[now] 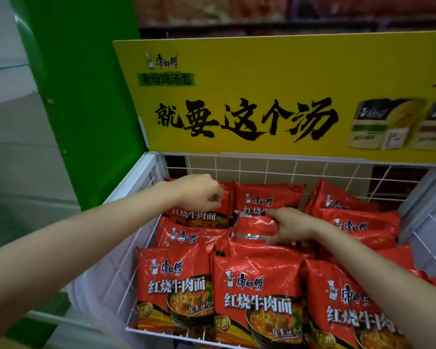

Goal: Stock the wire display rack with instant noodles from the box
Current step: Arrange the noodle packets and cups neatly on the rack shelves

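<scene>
The white wire display rack (146, 187) holds several red instant noodle packets in rows. My left hand (199, 191) reaches over the back-left packet (202, 217), with fingers and thumb curled at that packet's upper part. My right hand (291, 226) lies with straight, spread fingers on a packet in the middle row (256, 226); it is blurred. Front-row packets (257, 293) stand upright facing me. The box is out of view.
A yellow advertising board (275, 96) stands on the rack's back edge. A green pillar (86, 96) rises to the left, beside a grey tiled wall. The rack's right wire side (428, 222) shows at the right edge.
</scene>
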Demonstrator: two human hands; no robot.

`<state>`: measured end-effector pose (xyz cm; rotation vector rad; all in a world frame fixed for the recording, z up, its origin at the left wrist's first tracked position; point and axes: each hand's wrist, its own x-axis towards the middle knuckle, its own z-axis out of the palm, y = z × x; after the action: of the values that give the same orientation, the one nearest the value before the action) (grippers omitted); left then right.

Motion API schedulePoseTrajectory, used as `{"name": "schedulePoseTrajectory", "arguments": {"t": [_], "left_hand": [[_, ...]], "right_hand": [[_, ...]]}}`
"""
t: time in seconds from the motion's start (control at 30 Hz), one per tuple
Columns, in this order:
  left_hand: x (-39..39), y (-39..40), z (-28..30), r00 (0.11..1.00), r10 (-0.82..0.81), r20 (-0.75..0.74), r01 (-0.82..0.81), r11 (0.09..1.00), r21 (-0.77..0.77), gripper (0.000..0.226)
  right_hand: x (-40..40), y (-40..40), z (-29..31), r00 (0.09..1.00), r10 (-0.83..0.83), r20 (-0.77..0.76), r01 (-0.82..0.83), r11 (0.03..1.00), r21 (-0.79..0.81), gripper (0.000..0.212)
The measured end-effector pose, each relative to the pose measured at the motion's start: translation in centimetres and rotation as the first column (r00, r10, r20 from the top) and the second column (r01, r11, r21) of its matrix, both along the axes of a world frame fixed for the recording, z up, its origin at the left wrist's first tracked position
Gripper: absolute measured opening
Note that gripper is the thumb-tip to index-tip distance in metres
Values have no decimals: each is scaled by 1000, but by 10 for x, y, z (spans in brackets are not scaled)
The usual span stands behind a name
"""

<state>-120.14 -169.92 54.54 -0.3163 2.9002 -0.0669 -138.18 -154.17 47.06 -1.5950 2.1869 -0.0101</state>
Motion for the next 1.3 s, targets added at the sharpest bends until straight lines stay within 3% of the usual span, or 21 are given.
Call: {"name": "schedulePoseTrajectory", "arguments": {"t": [0.13, 0.2, 0.27, 0.37, 0.47, 0.53, 0.67, 0.73, 0.77, 0.83, 0.9, 0.97, 1.03, 1.07, 1.1, 1.2, 1.27, 1.3], "left_hand": [[-14, 8, -5, 993, 114, -7, -108, 960, 259, 27], [-18, 12, -5, 989, 133, -72, -99, 932, 350, 34], [-20, 16, -6, 965, 156, -210, -50, 899, 436, 38], [-20, 21, -7, 911, 210, -356, 29, 827, 562, 50], [-21, 25, -7, 915, 151, -375, 110, 801, 589, 84], [-23, 26, -9, 919, 25, -395, 216, 805, 553, 92], [-25, 24, -14, 891, -168, -422, 346, 852, 393, 67], [-25, 28, -13, 882, -47, -469, 299, 824, 481, 53], [-24, 30, -11, 875, 69, -480, 244, 792, 560, 44], [-24, 33, -7, 848, 272, -455, 142, 711, 689, 30], [-24, 32, -9, 809, 429, -402, 58, 623, 780, 40], [-23, 30, -14, 785, 506, -357, 9, 567, 824, 49], [-22, 31, -19, 796, 514, -319, -12, 541, 841, 43], [-23, 32, -22, 807, 508, -300, -23, 536, 844, 41], [-24, 34, -25, 812, 509, -285, -35, 530, 847, 41], [-26, 38, -38, 784, 581, -219, -68, 432, 899, 36], [-27, 42, -47, 736, 648, -196, -75, 365, 928, 30], [-26, 45, -50, 704, 679, -206, -64, 350, 935, 28]], "right_hand": [[0, 12, 42, 1000, -12, -27, 3, 944, -330, 50], [-5, 23, 61, 969, -85, 231, 175, 898, -404, 42], [-11, 33, 69, 835, -111, 539, 352, 861, -368, 33], [-17, 43, 63, 642, -130, 756, 514, 804, -299, 34], [-25, 45, 49, 412, -143, 900, 649, 739, -180, 53], [-27, 46, 45, 342, -155, 927, 672, 730, -126, 51], [-29, 42, 40, 292, -144, 946, 593, 803, -61, 19], [-27, 41, 39, 323, -150, 935, 566, 822, -64, 7], [-27, 41, 39, 355, -160, 921, 565, 821, -75, 13], [-27, 41, 36, 305, -180, 935, 623, 780, -53, 23], [-30, 43, 37, 198, -196, 960, 670, 742, 13, 47], [-37, 45, 40, 171, -182, 968, 665, 746, 23, 75], [-38, 49, 48, 189, -143, 972, 618, 786, -5, 88], [-38, 51, 50, 240, -145, 960, 592, 806, -26, 90], [-36, 53, 53, 310, -156, 938, 559, 828, -47, 88], [-30, 53, 55, 554, -210, 806, 484, 868, -107, 53], [-29, 51, 51, 622, -245, 743, 490, 863, -125, 56], [-29, 51, 47, 606, -259, 752, 524, 841, -134, 59]]}}
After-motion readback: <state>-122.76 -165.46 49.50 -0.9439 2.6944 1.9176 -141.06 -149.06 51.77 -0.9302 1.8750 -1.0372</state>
